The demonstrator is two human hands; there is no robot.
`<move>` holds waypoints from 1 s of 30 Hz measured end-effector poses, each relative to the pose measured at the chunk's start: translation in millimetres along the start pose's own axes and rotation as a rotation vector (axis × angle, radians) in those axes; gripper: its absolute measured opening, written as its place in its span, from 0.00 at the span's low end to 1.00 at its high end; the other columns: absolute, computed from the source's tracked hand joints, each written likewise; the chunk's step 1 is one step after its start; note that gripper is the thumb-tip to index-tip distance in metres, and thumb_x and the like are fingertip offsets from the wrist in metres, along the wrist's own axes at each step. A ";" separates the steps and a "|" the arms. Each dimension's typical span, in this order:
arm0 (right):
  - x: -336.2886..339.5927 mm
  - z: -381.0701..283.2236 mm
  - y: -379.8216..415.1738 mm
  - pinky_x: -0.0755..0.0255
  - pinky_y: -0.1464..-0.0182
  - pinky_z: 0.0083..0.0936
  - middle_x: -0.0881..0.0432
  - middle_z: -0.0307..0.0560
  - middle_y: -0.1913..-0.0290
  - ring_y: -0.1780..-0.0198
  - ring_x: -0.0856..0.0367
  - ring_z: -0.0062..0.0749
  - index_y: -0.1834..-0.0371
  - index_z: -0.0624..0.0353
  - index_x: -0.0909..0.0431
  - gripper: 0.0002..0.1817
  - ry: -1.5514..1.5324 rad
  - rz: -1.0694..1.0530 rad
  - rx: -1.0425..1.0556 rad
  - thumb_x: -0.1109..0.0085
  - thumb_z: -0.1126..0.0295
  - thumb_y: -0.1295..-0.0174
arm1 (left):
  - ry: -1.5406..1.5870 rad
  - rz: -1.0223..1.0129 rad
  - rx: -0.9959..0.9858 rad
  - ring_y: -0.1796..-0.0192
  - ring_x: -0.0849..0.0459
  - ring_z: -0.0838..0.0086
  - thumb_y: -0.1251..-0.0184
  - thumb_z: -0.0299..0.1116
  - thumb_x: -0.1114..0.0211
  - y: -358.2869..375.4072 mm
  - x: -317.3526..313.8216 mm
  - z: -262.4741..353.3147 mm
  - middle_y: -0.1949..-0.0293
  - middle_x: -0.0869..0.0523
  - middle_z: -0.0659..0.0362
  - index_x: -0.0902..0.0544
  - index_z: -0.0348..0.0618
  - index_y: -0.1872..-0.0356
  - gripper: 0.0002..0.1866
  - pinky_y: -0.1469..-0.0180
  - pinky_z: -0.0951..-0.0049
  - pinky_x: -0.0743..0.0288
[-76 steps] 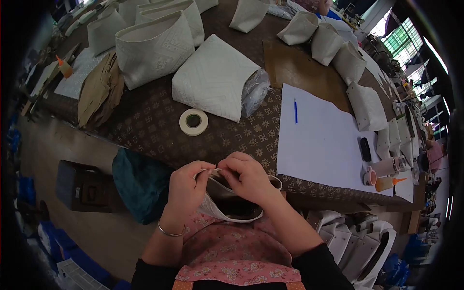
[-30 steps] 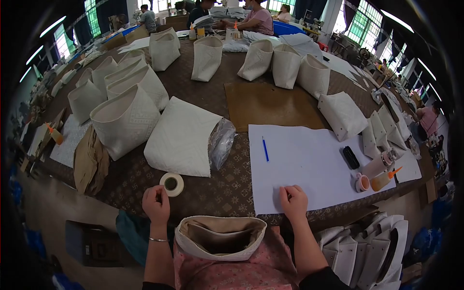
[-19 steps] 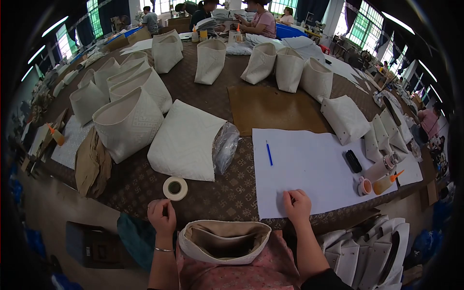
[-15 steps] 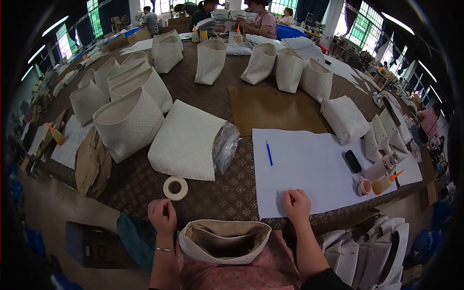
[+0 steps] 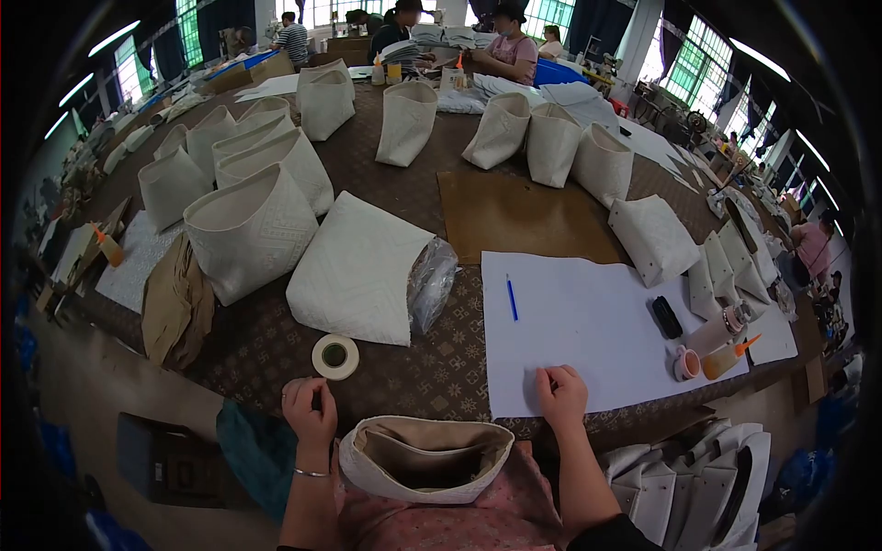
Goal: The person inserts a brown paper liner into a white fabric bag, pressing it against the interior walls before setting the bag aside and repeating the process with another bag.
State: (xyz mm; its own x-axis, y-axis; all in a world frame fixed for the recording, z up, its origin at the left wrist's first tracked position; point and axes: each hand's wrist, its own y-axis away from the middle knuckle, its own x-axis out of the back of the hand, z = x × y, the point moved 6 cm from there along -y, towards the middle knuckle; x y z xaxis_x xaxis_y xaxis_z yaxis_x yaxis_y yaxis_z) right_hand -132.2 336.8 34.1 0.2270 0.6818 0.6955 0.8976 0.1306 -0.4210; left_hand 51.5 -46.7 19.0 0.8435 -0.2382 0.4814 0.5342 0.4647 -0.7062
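My left hand (image 5: pixel 310 410) rests at the table's front edge, fingers curled in, with nothing visible in it. Just above it lies a roll of cream tape (image 5: pixel 335 356). My right hand (image 5: pixel 561 395) is loosely closed on the white sheet (image 5: pixel 588 335), and no object shows in its fingers. Between my forearms, an off-white embossed bag (image 5: pixel 372 468) sits in my lap, its mouth gaping to show a beige lining with an inner pocket; neither hand touches it. A blue pen (image 5: pixel 512 298) lies on the sheet.
Another white bag (image 5: pixel 354 271) lies flat with clear plastic at its opening. Several bags (image 5: pixel 253 230) stand at left and back. A brown board (image 5: pixel 524 216), black case (image 5: pixel 667 317), pink cup (image 5: pixel 686 364) and glue bottle (image 5: pixel 726 358) are also on the table. People work behind.
The camera view has tilted slightly, so the table's things appear a little lower. Both hands and the lap bag stay essentially in place.
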 end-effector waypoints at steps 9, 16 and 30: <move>-1.7 2.0 -0.1 0.30 0.71 0.37 0.23 0.47 0.76 0.74 0.23 0.45 0.74 0.59 0.19 0.11 0.013 -0.002 -0.002 0.36 0.65 0.38 | 0.005 0.002 -0.009 0.59 0.18 0.58 0.47 0.21 0.33 0.6 0.2 1.2 0.67 0.17 0.54 0.17 0.42 0.67 0.07 0.52 0.61 0.26; -2.6 3.5 0.4 0.30 0.71 0.37 0.23 0.47 0.76 0.74 0.23 0.45 0.74 0.60 0.19 0.11 0.006 0.008 0.002 0.36 0.66 0.38 | -0.011 0.009 -0.013 0.58 0.18 0.58 0.48 0.21 0.33 1.9 0.0 0.2 0.66 0.17 0.54 0.17 0.42 0.67 0.07 0.51 0.62 0.25; -4.4 6.8 1.3 0.29 0.70 0.36 0.22 0.48 0.75 0.74 0.22 0.45 0.74 0.60 0.18 0.10 0.003 0.010 -0.021 0.35 0.66 0.39 | -0.008 0.021 -0.021 0.58 0.18 0.57 0.48 0.21 0.33 1.4 0.9 3.1 0.66 0.17 0.55 0.17 0.43 0.67 0.08 0.52 0.61 0.25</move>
State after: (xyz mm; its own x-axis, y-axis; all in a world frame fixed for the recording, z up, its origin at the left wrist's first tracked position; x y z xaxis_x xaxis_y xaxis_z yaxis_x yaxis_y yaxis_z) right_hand -134.6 338.9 26.6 0.2369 0.6805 0.6934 0.9032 0.1086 -0.4152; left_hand 52.8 -43.7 20.1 0.8540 -0.2218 0.4707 0.5178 0.4510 -0.7270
